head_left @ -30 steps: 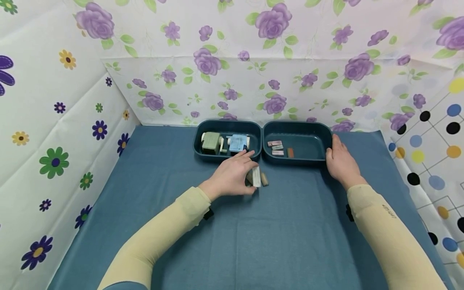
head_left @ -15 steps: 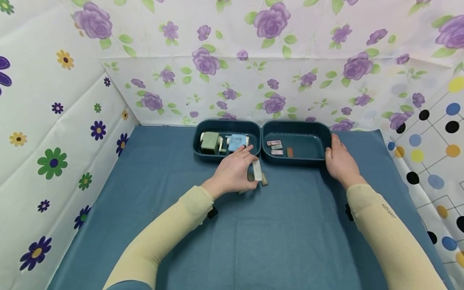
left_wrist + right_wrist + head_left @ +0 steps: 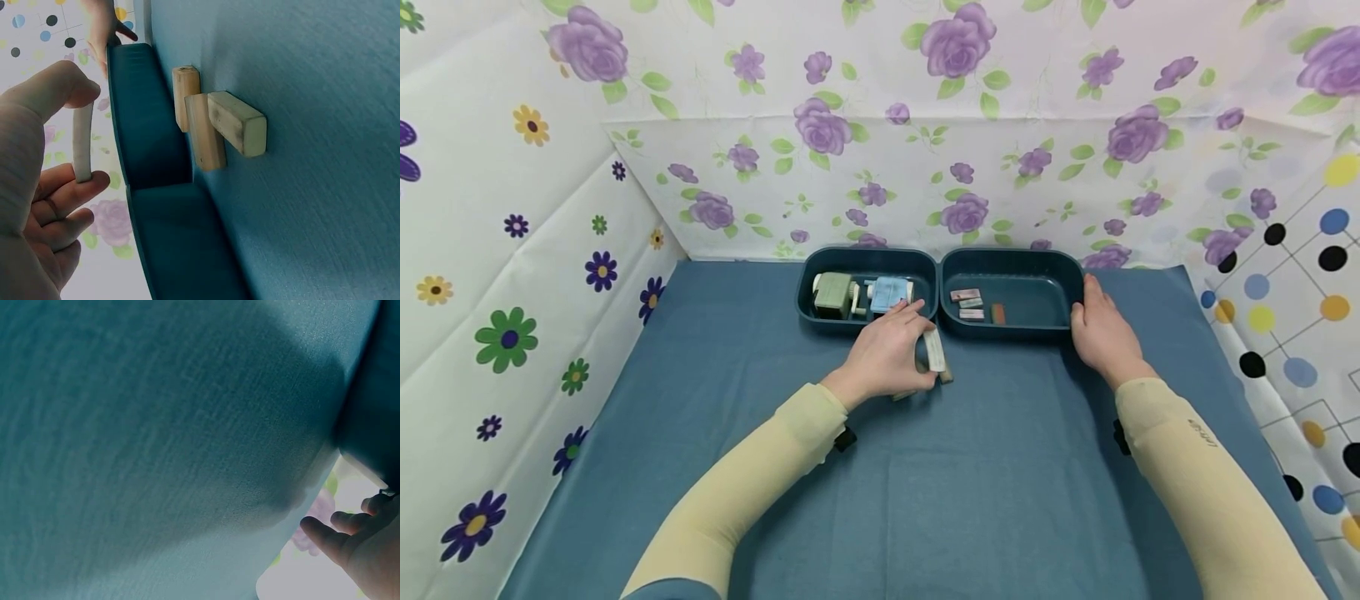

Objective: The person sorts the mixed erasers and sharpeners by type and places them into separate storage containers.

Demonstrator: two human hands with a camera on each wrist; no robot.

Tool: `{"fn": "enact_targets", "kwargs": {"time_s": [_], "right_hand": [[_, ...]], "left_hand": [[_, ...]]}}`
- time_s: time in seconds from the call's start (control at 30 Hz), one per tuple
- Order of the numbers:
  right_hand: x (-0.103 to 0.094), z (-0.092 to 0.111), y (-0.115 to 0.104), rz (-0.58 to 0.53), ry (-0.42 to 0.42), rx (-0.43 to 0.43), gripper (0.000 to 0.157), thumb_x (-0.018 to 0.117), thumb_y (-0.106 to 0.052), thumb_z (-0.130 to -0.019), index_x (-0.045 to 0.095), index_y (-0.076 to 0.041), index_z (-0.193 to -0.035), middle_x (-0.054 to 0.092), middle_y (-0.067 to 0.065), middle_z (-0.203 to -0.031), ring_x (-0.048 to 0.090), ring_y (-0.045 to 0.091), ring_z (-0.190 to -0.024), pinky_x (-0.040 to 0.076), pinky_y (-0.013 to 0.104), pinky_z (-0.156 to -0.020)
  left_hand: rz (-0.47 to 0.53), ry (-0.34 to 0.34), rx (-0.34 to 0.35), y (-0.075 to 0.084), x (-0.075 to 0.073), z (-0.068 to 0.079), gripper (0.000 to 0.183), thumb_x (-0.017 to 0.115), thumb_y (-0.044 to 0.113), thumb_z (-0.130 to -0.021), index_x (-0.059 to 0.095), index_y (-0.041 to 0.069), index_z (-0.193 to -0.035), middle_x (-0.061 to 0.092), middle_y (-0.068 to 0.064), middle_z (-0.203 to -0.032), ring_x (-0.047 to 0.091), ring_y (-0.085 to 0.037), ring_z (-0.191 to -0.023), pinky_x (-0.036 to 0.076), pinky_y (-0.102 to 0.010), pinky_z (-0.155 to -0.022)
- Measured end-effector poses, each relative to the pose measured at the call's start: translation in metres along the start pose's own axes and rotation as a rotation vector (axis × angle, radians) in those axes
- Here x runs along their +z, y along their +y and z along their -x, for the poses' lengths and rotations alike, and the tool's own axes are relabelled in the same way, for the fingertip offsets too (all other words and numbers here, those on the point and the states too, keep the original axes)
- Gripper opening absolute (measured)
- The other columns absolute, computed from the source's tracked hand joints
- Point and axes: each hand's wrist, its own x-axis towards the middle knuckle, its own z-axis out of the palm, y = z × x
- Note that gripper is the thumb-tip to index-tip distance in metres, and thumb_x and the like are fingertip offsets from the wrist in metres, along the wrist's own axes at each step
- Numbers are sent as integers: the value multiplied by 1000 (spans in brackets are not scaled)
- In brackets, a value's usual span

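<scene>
My left hand [image 3: 883, 354] pinches a white, slightly bent eraser [image 3: 934, 350] between thumb and fingertip, above the table just in front of two trays. Below it, the left wrist view shows a pale, smudged block-shaped eraser [image 3: 240, 125] and two tan ones, a middle block [image 3: 206, 132] and a far block [image 3: 185, 97], lying close together on the cloth. My right hand [image 3: 1105, 333] rests against the right end of the right tray [image 3: 1011, 334], its fingers extended along the outer wall. That hand is only partly seen in the right wrist view.
The left tray [image 3: 800, 296] holds a green crank pencil sharpener [image 3: 833, 293] and a blue one [image 3: 890, 293]. Several small erasers, including an orange-brown one [image 3: 997, 314], lie in the right tray's left half. A flowered wall sheet [image 3: 737, 167] rises behind the trays.
My left hand has lifted the white eraser slightly and shifted a little right, tilting it. My right hand stays at the right tray's end.
</scene>
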Motion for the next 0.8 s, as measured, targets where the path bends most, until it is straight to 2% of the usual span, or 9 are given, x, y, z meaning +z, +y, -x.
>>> {"fn": "enact_targets", "kwargs": {"time_s": [0.3, 0.57, 0.8], "right_hand": [[1, 0, 0, -5, 9, 9, 67, 17, -34, -118, -11, -2, -170, -5, 25, -177, 8, 54, -159, 16, 72, -123], [1, -1, 1, -7, 10, 5, 67, 17, -35, -117, -9, -2, -170, -5, 25, -177, 8, 55, -158, 15, 71, -124], [1, -2, 3, -11, -8, 3, 68, 16, -37, -117, -12, -3, -169, -7, 25, -176, 6, 55, -158, 14, 71, -124]], "left_hand": [[20, 21, -31, 0, 0, -6, 64, 86, 45, -85, 69, 9, -135, 67, -8, -141, 38, -22, -156, 15, -28, -130], [73, 60, -48, 3, 2, -22, 67, 87, 41, -86, 66, 8, -140, 66, -8, -140, 30, -22, -160, 10, -30, -131], [29, 60, -47, 14, 0, -35, 69, 85, 42, -87, 64, 9, -144, 66, -6, -142, 29, -20, -160, 9, -28, -131]]}}
